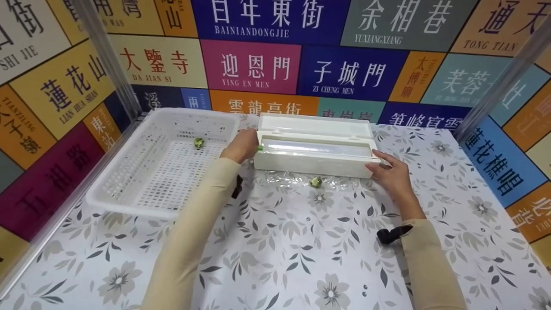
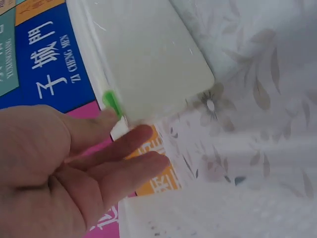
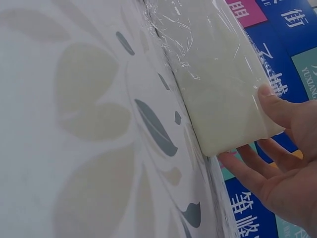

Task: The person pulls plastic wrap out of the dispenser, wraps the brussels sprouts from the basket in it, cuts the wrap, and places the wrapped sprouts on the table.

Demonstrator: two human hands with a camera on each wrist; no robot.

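One white cling film dispenser box (image 1: 312,167) sits on the floral-patterned surface (image 1: 258,258) in the head view, with its lid (image 1: 318,122) raised at the rear and a film roll (image 1: 318,147) visible inside. The left hand (image 1: 242,146) is at the left end, beside a green slider (image 1: 260,147); the right hand (image 1: 391,170) holds the right end. Clear film (image 1: 288,178) lies along the front of the box, with a small green ball (image 1: 316,181) on it. To the left stands a white perforated basket (image 1: 129,210) containing a second green ball (image 1: 198,142).

Left wrist view: the left hand is partly closed at the box corner, thumb on the slider, index finger against the box end, and remaining visible fingers loosely bent.

Right wrist view: the right hand is partly closed on the box end, thumb on the upper edge, fingers at the lower corner. Creased film covers part of the box face.
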